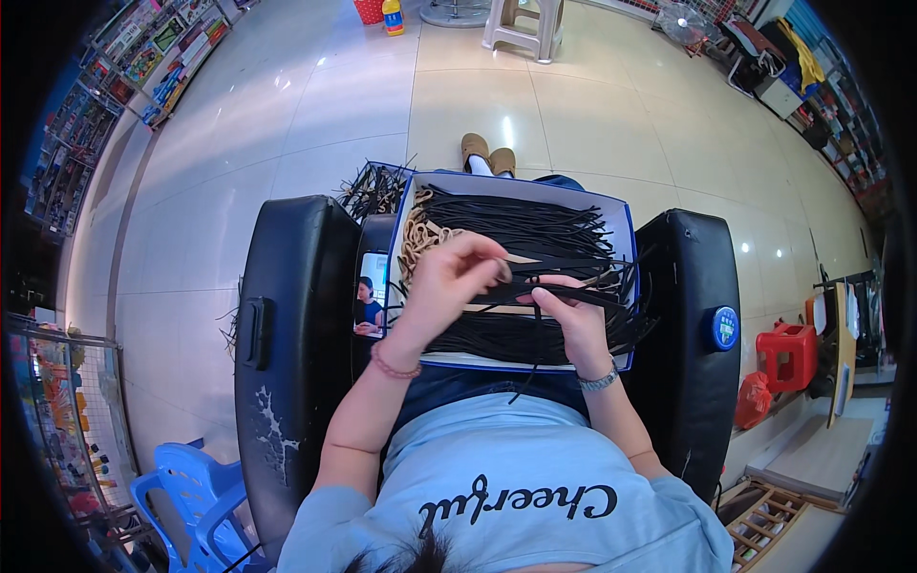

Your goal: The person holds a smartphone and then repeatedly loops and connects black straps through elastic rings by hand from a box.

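Observation:
An open box (619,205) with a white inside and blue rim rests on my lap, holding many thin black straps (516,215). Beige loops (416,234) are bunched along its left side. Over the middle of the box, my right hand (571,313) grips a black strap (583,294) between thumb and fingers. Close beside it, my left hand (449,285) is closed in a pinch near the strap's left end. What sits between those fingertips is too small to make out. A loose strap end hangs over the box's near edge.
Black padded armrests (294,315) (680,277) flank me. A lit phone screen (371,294) stands left of the box, and more straps (371,191) pile beyond it. A blue plastic chair (196,501) is at lower left, a red stool (788,355) at right, and a pale stool (525,29) ahead.

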`<state>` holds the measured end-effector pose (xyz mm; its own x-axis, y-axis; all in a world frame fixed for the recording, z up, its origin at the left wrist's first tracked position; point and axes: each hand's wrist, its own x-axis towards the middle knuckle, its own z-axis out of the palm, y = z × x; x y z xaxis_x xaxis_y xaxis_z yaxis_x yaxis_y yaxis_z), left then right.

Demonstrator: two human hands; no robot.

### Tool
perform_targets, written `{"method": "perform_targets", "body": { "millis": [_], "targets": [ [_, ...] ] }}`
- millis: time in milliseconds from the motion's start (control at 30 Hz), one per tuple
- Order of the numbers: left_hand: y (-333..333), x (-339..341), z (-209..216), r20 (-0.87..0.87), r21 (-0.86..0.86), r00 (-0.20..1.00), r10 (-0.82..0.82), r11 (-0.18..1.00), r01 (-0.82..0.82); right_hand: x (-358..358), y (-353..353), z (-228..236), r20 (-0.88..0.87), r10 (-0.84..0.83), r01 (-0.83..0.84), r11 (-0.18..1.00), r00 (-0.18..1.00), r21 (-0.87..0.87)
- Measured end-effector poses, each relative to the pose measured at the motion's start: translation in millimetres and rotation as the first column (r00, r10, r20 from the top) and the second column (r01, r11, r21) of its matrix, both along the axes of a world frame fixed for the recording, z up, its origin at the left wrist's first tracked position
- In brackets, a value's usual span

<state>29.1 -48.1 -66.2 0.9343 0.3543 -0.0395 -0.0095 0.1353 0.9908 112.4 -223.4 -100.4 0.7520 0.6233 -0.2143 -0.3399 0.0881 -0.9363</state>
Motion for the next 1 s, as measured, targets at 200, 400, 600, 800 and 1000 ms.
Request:
{"method": "perform_targets", "body": {
  "millis": [200, 400, 600, 800, 1000],
  "targets": [
    [-14.8, 15.6, -8.4, -0.017, 0.107, 0.996, -0.085, 0.990, 0.086, -1.7, 2.1, 0.4, 0.045, 0.039, -0.041, 0.998, 0.998, 0.048],
    [-17.2, 17.1, -12.1, -0.048, 0.151, 0.994, -0.095, 0.983, 0.101, -1.5, 1.8, 4.4, 0.092, 0.074, -0.073, 0.997, 0.993, -0.013],
    [-23.3, 19.7, -21.5, 0.086, 0.422, 0.996, -0.007, 0.906, -0.030, -3.9, 3.1, -2.2, 0.120, 0.034, -0.027, 0.998, 0.992, -0.057],
    [-36.0, 9.9, -5.0, 0.221, 0.594, 0.965, 0.141, 0.765, -0.248, 2.6, 8.3, -0.7, 0.061, -0.062, 0.063, 0.998, 0.996, -0.011],
    [-34.1, 10.9, -6.1, 0.403, 0.847, 0.906, -0.130, 0.428, -0.316, 13.4, 8.4, 4.0, -0.117, -0.112, 0.115, 0.993, 0.987, 0.022]
  ]
}}
